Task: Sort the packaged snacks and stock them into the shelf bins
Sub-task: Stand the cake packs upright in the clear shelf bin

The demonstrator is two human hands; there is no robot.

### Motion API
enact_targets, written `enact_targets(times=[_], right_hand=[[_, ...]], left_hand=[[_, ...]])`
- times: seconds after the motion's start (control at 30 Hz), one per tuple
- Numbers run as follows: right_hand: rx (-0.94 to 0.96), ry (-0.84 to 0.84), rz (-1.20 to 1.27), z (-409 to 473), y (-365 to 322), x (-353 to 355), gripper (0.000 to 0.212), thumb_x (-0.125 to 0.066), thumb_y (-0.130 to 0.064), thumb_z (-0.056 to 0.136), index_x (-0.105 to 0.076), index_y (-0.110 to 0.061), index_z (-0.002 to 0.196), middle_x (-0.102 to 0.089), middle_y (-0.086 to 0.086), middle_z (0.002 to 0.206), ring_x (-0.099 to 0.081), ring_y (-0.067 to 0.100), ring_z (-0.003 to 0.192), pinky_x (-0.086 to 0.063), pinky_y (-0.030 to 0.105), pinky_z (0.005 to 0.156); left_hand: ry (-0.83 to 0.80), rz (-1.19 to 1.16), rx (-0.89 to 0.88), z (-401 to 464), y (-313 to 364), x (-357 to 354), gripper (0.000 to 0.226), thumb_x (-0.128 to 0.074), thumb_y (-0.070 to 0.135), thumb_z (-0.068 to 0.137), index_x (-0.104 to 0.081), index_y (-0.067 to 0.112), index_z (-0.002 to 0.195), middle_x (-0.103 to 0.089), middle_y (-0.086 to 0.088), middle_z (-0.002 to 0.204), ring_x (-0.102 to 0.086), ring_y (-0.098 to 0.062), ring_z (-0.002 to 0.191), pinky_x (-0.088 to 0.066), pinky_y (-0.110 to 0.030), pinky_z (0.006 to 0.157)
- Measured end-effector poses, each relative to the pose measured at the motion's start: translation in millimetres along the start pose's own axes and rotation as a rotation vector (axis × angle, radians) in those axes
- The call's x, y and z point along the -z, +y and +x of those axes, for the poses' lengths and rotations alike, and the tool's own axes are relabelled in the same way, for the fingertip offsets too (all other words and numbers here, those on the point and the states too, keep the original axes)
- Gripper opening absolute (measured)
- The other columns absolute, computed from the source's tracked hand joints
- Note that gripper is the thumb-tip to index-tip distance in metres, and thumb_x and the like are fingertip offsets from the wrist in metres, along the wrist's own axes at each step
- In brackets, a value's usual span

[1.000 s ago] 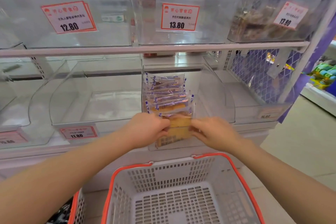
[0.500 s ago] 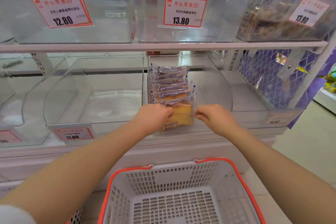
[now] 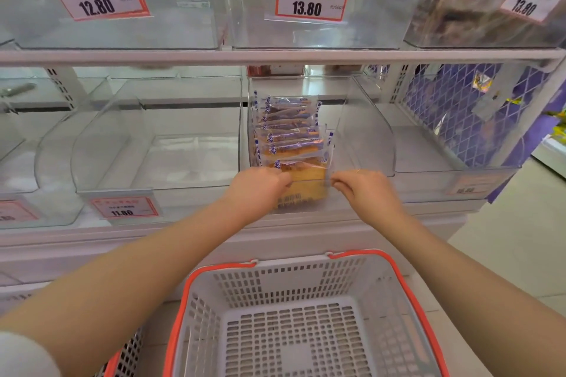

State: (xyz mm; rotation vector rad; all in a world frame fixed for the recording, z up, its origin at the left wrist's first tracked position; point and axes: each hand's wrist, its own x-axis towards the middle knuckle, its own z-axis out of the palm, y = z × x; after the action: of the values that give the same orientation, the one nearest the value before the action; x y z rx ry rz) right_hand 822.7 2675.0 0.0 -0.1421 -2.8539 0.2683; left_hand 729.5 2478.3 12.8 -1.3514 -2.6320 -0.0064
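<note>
From the head view, the left hand (image 3: 255, 190) and right hand (image 3: 366, 190) each pinch one end of a clear-wrapped snack packet (image 3: 306, 176), held between them at the front edge of the middle clear shelf bin (image 3: 361, 131). Behind it, more packets (image 3: 288, 128) stand in a row inside that bin. A white basket (image 3: 300, 281) with an orange rim sits below the arms.

Both forearms are bare from elbow to wrist; no rings or watch-strap show. A white sleeve (image 3: 18, 355) covers the left upper arm.
</note>
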Motion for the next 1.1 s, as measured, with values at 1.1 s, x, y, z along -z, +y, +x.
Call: enact_targets(times=[1.1], right_hand=[[-0.260, -0.601, 0.684, -213, -159, -179, 0.035, -0.054, -0.034, 0.092, -0.056, -0.010, 0.117, -0.060, 0.007, 0.112, -0.058, 0.019, 0.097, -0.044, 0.021, 0.079]], left_hand=[[-0.439, -1.693, 0.899, -245, 75, -126, 0.029, -0.045, 0.009, 0.091, -0.070, 0.024, 0.097, -0.072, 0.002, 0.093, -0.065, -0.008, 0.082, -0.049, -0.022, 0.080]])
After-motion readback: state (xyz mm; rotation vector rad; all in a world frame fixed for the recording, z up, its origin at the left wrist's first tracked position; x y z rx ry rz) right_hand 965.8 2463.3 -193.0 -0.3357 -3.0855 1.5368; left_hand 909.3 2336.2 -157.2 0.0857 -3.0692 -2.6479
